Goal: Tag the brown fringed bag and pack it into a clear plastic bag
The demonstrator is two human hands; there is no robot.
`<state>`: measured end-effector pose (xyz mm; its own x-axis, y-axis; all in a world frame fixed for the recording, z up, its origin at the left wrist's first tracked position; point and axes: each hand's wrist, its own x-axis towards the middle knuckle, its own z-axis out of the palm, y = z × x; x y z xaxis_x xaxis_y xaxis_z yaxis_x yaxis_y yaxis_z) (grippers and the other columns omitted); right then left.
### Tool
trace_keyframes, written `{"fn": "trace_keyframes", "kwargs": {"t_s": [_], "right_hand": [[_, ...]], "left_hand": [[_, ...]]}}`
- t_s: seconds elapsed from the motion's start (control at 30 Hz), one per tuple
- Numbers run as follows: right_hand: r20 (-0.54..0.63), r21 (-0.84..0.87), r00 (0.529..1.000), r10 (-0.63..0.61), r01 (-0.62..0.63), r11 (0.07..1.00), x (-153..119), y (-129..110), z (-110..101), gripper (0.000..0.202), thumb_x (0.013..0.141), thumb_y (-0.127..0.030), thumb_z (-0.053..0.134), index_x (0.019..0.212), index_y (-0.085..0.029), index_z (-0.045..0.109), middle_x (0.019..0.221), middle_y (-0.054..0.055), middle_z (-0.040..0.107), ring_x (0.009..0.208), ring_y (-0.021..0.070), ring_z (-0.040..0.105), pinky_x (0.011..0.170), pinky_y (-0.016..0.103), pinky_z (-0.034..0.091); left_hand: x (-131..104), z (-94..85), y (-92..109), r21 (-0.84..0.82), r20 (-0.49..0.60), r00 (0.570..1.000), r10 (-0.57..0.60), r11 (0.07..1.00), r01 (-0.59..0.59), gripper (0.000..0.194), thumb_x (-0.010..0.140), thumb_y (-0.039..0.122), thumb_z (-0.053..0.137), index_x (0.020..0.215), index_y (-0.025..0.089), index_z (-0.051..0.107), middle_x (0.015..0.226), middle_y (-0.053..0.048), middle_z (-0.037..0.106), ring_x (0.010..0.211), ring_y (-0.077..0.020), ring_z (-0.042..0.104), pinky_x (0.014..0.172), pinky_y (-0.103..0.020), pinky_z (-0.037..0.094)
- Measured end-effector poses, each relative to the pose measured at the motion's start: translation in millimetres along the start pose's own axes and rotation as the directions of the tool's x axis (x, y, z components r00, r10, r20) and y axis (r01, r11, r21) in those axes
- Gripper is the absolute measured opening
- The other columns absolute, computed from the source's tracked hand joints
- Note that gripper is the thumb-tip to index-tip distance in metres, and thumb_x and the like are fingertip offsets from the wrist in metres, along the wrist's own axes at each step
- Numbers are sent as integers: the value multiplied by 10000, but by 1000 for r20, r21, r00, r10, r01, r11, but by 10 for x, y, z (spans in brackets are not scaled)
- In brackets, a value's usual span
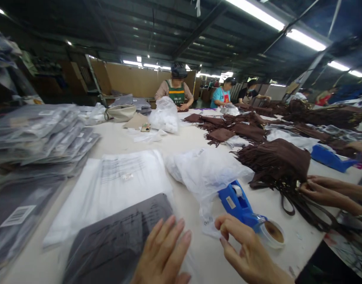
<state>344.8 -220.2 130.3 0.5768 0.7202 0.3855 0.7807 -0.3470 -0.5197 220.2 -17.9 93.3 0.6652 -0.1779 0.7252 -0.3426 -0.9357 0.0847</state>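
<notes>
My left hand [164,254] lies flat, fingers stretched, on the right side of a dark grey item in a clear plastic bag [118,240]. My right hand [247,250] hovers just right of it with bent fingers; a gap shows between forefinger and thumb, and I see nothing in it. Beyond that hand stands a blue tape dispenser [238,203], and a roll of clear tape [272,232] sits at its near end. A crumpled white plastic bag [207,169] lies against the dispenser. Flat white plastic bags [130,169] are spread behind the grey item.
Bagged grey items [51,130] are stacked at left. Brown fringed bags [275,161] cover the right side, where a co-worker's hands [325,189] hold straps. A second blue dispenser [331,157] stands there. Another person [177,92] works across the table [116,138].
</notes>
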Motion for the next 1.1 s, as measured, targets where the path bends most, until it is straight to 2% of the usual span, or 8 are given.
{"fn": "trace_keyframes", "kwargs": {"t_s": [0.13,0.23,0.4,0.6,0.77,0.87,1.0,1.1], "right_hand": [[153,-136,987,-50,72,988,-30,-314,-151,163,680,-70,439,737,-222,457,693,5,569,655,145,569,613,250,482],[177,-131,984,-1,24,991,-36,-346,-245,149,670,-90,467,717,-231,477,636,-16,550,579,136,549,541,242,450],[32,261,948,318,-315,912,69,-69,-43,125,732,-256,523,620,-203,505,568,-24,528,540,124,530,508,235,423],[412,820,634,655,-571,36,-121,23,716,345,556,-402,801,756,-169,645,763,42,706,688,156,666,632,243,511],[691,697,680,246,-537,-475,-263,-399,1220,601,426,-385,883,965,-207,686,1018,62,708,970,207,654,850,307,515],[662,713,666,344,-417,-564,-98,-594,1307,320,620,-368,799,873,-198,701,931,32,727,871,174,678,836,317,538],[651,739,499,572,-243,-628,64,-519,1131,117,718,-225,717,830,-197,700,870,8,736,818,125,685,815,265,555],[455,889,425,782,-172,-424,-11,-282,880,96,792,-209,629,865,-215,691,873,4,733,830,121,683,792,268,573]], "left_hand": [[336,335,132,-176,-82,995,52,982,-66,321,823,58,346,1021,107,595,980,-88,663,1128,-255,520,1087,-481,225],[358,346,155,-438,222,958,-182,859,264,274,767,98,357,800,150,624,680,-40,621,765,-198,597,919,-458,414],[268,67,87,-340,891,290,-349,-89,936,171,632,323,546,611,154,549,505,31,462,433,-95,405,393,-202,364],[48,-90,-17,-470,758,106,-643,-427,773,334,573,446,639,625,145,505,499,35,472,395,-47,340,327,-148,212],[-63,20,47,-500,613,116,-781,-271,822,358,603,495,570,636,141,527,476,36,470,349,-53,328,310,-168,253],[-79,27,101,-452,608,147,-780,-189,872,299,631,444,546,628,144,543,484,37,467,354,-69,360,302,-175,282],[-314,-234,3,-400,614,165,-772,-124,908,240,674,388,541,700,151,562,511,33,497,379,-88,412,357,-194,344],[-735,-525,-39,-345,496,458,-738,316,884,209,755,345,555,872,178,601,707,-16,618,609,-146,566,567,-242,466]]}}
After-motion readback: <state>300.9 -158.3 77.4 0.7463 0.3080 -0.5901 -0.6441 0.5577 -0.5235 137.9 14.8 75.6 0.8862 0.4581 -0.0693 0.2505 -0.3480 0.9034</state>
